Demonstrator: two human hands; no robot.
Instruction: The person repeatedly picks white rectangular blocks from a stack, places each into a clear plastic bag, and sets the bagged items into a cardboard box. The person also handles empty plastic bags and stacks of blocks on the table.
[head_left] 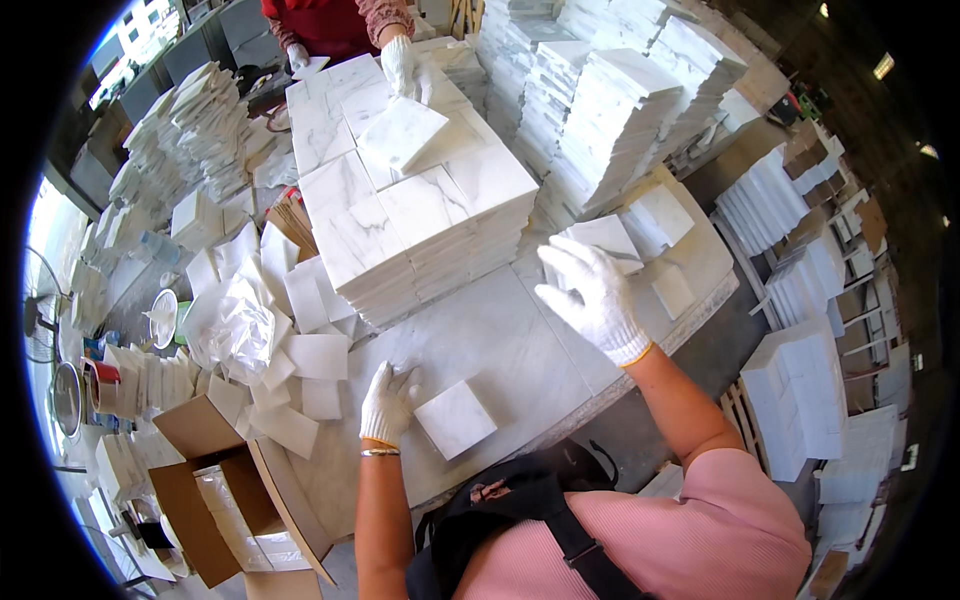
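My left hand (386,408), in a white knit glove, hovers over or rests on the marble worktop (510,345); its fingers are apart and nothing shows in them. Just to its right lies a square white marble tile (456,420), apart from the glove. My right hand (592,300), gloved the same way, is raised with fingers spread and empty, beside a grey-veined tile (606,242). A large block of stacked marble tiles (430,275) stands ahead of both hands. On top of it, one tile (402,134) lies askew near a co-worker's gloved hand (398,68).
Tall tile stacks (610,125) rise at the back right, with more tiles (205,120) at the far left. White foam sheets (318,357) and crumpled plastic (240,325) lie left of the block. An open cardboard box (200,420) sits at lower left. A co-worker in red (325,30) stands opposite.
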